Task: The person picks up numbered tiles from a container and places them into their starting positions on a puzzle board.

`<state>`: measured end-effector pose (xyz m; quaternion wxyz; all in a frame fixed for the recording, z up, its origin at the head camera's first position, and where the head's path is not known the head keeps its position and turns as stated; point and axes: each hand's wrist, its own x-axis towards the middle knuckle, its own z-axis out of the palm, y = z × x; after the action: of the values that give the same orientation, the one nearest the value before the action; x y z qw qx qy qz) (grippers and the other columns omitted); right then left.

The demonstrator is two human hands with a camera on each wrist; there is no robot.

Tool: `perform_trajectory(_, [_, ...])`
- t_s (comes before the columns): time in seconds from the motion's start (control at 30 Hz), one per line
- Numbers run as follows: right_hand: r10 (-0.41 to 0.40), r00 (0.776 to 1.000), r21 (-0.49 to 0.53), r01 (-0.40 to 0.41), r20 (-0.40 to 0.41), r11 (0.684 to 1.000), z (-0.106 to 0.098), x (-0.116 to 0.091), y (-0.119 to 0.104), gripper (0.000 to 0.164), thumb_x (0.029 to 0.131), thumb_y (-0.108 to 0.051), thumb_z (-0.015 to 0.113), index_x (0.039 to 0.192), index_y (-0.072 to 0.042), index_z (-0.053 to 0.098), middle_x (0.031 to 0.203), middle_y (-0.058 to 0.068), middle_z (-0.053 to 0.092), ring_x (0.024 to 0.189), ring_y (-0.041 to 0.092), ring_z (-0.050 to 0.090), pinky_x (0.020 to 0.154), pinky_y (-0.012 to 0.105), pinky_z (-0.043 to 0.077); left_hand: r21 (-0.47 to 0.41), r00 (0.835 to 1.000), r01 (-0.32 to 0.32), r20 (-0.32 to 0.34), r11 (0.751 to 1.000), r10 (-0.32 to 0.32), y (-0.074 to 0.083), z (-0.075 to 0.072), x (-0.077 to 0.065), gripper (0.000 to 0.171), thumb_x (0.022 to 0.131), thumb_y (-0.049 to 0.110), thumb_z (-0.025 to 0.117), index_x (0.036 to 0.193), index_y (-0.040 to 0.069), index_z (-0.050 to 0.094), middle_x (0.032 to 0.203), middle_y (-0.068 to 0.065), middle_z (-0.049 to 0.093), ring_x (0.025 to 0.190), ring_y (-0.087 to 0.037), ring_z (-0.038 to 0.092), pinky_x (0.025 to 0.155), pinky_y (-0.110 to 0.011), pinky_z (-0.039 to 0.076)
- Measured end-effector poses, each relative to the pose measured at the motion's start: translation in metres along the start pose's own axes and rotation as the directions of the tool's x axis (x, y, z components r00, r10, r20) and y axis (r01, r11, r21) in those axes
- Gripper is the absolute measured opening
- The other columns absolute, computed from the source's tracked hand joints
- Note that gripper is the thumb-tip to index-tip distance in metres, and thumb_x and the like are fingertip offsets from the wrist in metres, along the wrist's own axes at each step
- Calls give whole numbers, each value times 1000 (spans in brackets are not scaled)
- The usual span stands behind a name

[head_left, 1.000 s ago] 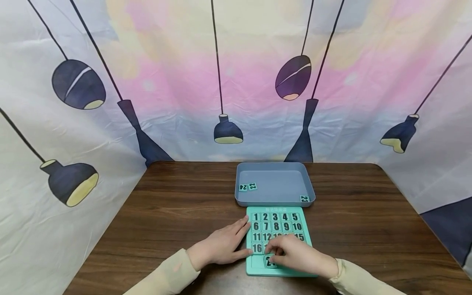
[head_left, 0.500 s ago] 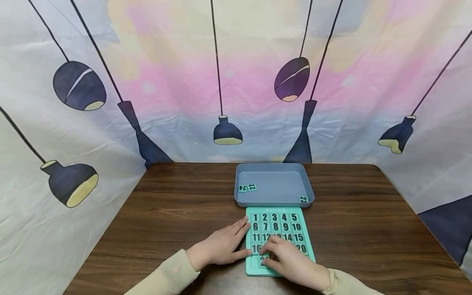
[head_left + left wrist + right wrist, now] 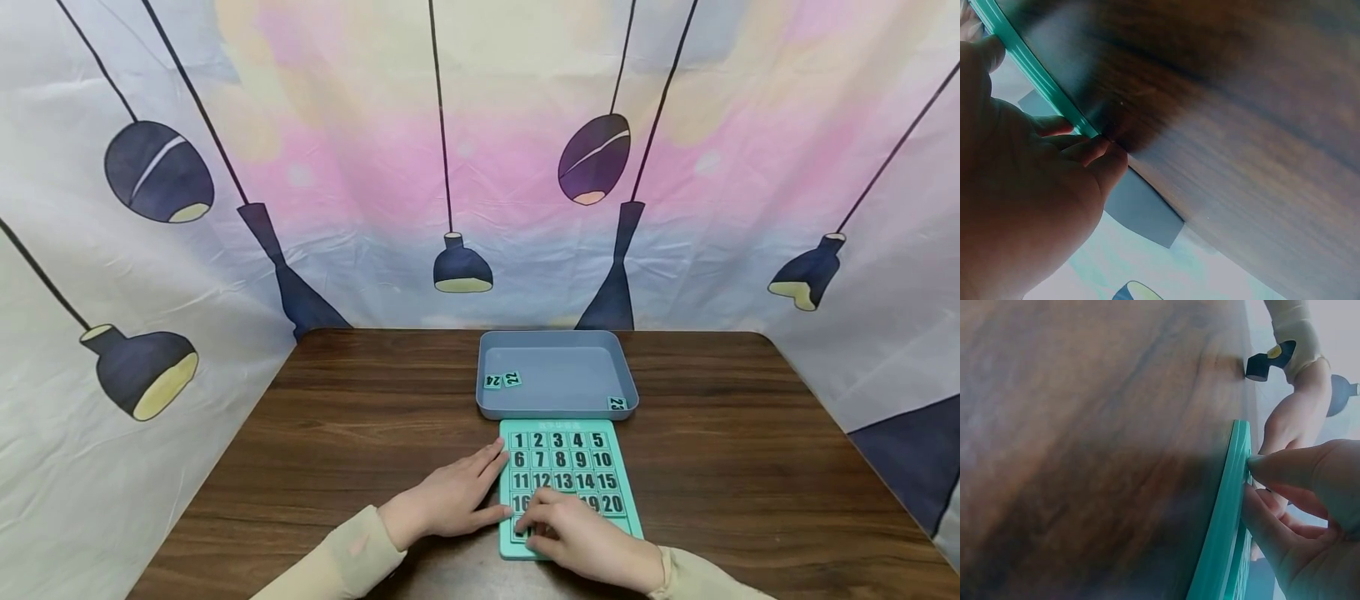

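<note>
A turquoise number board [image 3: 626, 508] lies on the table, with number tiles set in rows from 1 up to 20. My right hand [image 3: 581, 533] is over its lower part, thumb and fingertips pinching a number tile [image 3: 522, 535] in the bottom row's left corner. Its digits are mostly covered; the hand also hides part of the row that starts with 16. In the right wrist view, thumb and finger meet low at the board's rim [image 3: 1225, 506]. My left hand [image 3: 457, 497] lies with extended fingers along the board's left edge, fingertips and thumb touching it.
Right behind the board stands a blue-grey tray [image 3: 555, 412]. In it lie tiles 24 [image 3: 492, 382] and 22 [image 3: 512, 379] at the left, and tile 23 [image 3: 617, 403] at the front right. A cloth with printed lamps hangs behind the wooden table [image 3: 360, 417].
My right hand has moved left along the bottom row, taking the tile marked 21 to the left corner. More of the rows above shows now. My left hand has stayed in place.
</note>
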<state>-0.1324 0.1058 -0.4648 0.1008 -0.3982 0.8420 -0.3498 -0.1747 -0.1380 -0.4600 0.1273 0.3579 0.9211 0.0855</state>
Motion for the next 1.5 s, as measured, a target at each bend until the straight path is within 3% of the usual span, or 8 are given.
perform_trajectory(0.23, [-19, 1000, 34, 18, 13, 999, -6, 3, 3, 12, 98, -15, 69, 108, -14, 76, 98, -11, 62, 77, -6, 53, 66, 17, 49, -8, 1000, -1, 3, 1000, 1, 0, -1, 0, 82, 102, 62, 42, 160, 7, 26, 168, -11, 16, 151, -24, 25, 113, -43, 37])
perform_trajectory(0.4, [-15, 1000, 12, 16, -10, 1000, -24, 11, 10, 13, 96, -14, 72, 107, -13, 77, 97, -8, 68, 81, -4, 55, 68, 19, 50, -11, 1000, -3, 5, 1000, 3, 0, -1, 0, 82, 102, 62, 42, 161, 7, 25, 168, -11, 15, 151, -23, 24, 114, -43, 36])
perform_trajectory(0.67, [109, 989, -30, -112, -97, 993, -79, 32, 25, 24, 97, -15, 69, 120, -6, 71, 111, 7, 68, 91, 11, 64, 74, 28, 54, -18, 1000, -8, 10, 1000, 8, -1, -1, 0, 82, 102, 62, 42, 161, 8, 25, 168, -10, 16, 151, -23, 25, 113, -43, 37])
perform_trajectory(0.87, [120, 976, -75, -135, -179, 988, -122, 55, 39, 31, 98, -17, 69, 127, -8, 68, 122, 12, 66, 102, 22, 66, 82, 35, 55, -22, 1000, -10, 13, 1000, 10, -1, -2, -1, 82, 102, 63, 41, 161, 8, 25, 168, -10, 15, 151, -23, 24, 114, -43, 36])
perform_trajectory(1.1, [153, 963, -73, -173, -222, 982, -163, 86, 46, 39, 99, -20, 68, 136, -9, 62, 134, 11, 61, 114, 28, 62, 90, 45, 53, -14, 1000, -11, 19, 1000, 11, 1, -2, -2, 82, 102, 63, 40, 161, 8, 25, 168, -10, 14, 151, -22, 23, 114, -42, 35])
perform_trajectory(1.3, [178, 953, -61, -199, -246, 978, -177, 113, 50, 45, 99, -18, 68, 141, -8, 57, 133, 16, 60, 117, 31, 60, 93, 48, 52, -11, 1000, -15, 15, 1000, 15, 0, -2, -3, 82, 102, 63, 40, 161, 9, 25, 168, -10, 14, 152, -22, 23, 114, -41, 35])
perform_trajectory(1.5, [211, 952, -24, -221, -222, 975, -179, 137, 54, 42, 99, -18, 67, 139, -7, 59, 128, 15, 62, 116, 31, 61, 90, 46, 53, -14, 1000, -18, 11, 1000, 18, 0, -3, -3, 82, 102, 64, 39, 161, 9, 25, 168, -10, 15, 151, -23, 24, 114, -41, 36])
